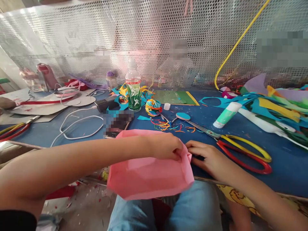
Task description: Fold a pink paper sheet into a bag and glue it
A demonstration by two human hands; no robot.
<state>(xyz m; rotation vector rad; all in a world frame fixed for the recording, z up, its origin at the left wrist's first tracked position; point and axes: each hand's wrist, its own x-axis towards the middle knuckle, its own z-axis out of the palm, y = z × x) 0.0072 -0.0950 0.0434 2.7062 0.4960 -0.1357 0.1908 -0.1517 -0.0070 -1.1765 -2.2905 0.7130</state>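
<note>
Over my lap, against the table's front edge, is a pink bag-like piece (149, 176) of thin paper or cloth, its mouth facing me. My left hand (170, 146) reaches across it, fingers curled and pinching the material near its right end. At that same right edge my right hand (202, 155) has its fingers bent, the fingertips touching the pink piece; part of the grip is hidden by the folds. Just right of my right hand lie large scissors (213, 133) with red and yellow handles. A colourful ball (153, 107) sits beyond the pink piece.
A green-labelled bottle (133, 91), a phone (122, 123) and a white cable (81, 138) lie behind and left. At right are a glue stick (227, 115) and piled coloured scraps (276, 102). Another pair of scissors (18, 128) is far left. Perforated metal (144, 35) stands behind.
</note>
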